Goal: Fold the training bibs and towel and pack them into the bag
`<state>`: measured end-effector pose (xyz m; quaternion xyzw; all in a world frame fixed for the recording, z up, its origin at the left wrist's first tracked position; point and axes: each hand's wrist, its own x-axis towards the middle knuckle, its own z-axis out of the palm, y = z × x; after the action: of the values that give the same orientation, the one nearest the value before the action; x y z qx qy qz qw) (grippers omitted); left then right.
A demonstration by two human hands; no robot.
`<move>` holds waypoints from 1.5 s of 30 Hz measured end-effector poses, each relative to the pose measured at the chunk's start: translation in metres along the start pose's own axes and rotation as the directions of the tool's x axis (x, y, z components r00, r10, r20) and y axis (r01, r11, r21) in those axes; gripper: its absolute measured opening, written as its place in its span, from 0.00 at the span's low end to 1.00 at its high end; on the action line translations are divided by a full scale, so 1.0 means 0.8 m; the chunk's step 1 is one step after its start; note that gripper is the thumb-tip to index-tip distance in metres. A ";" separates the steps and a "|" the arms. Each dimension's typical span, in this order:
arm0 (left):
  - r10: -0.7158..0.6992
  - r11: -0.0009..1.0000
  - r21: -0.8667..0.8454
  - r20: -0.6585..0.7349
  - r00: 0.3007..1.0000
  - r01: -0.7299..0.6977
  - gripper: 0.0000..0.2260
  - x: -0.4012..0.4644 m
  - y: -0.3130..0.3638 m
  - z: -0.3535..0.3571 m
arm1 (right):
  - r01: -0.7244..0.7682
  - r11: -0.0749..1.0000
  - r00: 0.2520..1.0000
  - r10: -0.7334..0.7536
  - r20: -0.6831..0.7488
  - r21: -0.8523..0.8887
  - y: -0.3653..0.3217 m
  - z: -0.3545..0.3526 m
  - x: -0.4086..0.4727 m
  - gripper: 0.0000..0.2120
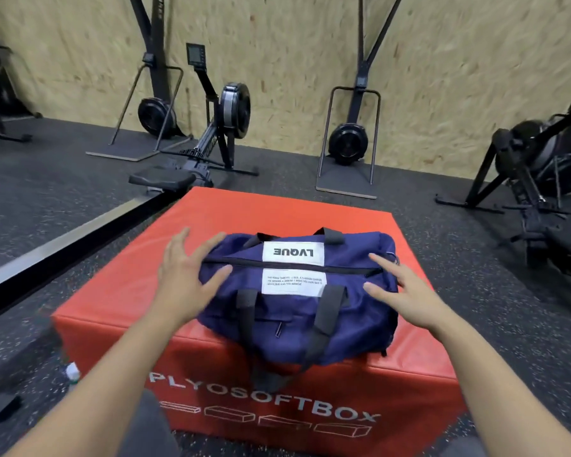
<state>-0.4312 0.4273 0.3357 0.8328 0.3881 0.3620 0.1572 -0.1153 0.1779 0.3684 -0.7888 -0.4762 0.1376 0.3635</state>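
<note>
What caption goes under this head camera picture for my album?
Two open hands, left hand and right hand, reach for a zipped navy bag on a red soft box.

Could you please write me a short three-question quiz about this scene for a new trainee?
1. True or false: the top zip of the bag is closed.
2. What does the bag rest on? A) the floor B) the red box C) a rower seat
3. Fill in: both hands, left hand and right hand, have their fingers ____ and grip nothing.

Key: 1 true; 2 B; 3 spread. No bibs or towel are in view.
</note>
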 end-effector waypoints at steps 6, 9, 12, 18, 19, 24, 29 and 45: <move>-0.098 0.960 -0.201 0.415 0.904 0.196 0.36 0.012 -0.044 0.012 | -0.088 0.995 0.996 0.089 0.023 -0.050 -0.004 0.011 0.022 0.37; -0.049 0.955 -0.239 0.453 0.890 0.175 0.41 0.027 -0.063 0.028 | -0.058 0.998 0.997 0.060 0.053 -0.040 0.008 0.011 0.027 0.39; 0.022 0.931 -0.334 0.460 0.888 0.150 0.42 0.043 -0.063 0.033 | -0.076 0.997 0.993 0.074 0.093 0.016 0.021 0.010 0.039 0.43; 0.070 0.935 -0.343 0.435 0.898 0.093 0.37 0.074 -0.077 0.063 | -0.097 0.995 0.987 0.099 0.130 -0.016 0.049 0.028 0.073 0.53; 0.069 0.937 -0.339 0.408 0.911 0.081 0.36 0.081 -0.077 0.069 | -0.086 0.996 0.989 0.086 0.121 -0.010 0.051 0.029 0.081 0.53; 0.139 0.952 -0.301 0.251 0.958 -0.060 0.35 0.149 -0.067 0.076 | -0.028 1.000 0.997 0.028 0.069 -0.003 0.048 0.012 0.132 0.52; 0.208 0.954 -0.244 0.121 0.971 -0.174 0.37 0.250 -0.033 0.065 | 0.028 0.999 0.999 -0.027 -0.028 0.016 0.022 -0.017 0.205 0.49; 0.056 0.997 -0.067 0.234 0.971 -0.041 0.44 0.438 -0.117 0.200 | 0.014 1.000 0.991 -0.018 -0.136 -0.027 0.087 0.041 0.463 0.41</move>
<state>-0.2124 0.7573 0.3431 0.8738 0.3351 0.2762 0.2189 0.0996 0.4878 0.3446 -0.7970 -0.4584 0.0743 0.3861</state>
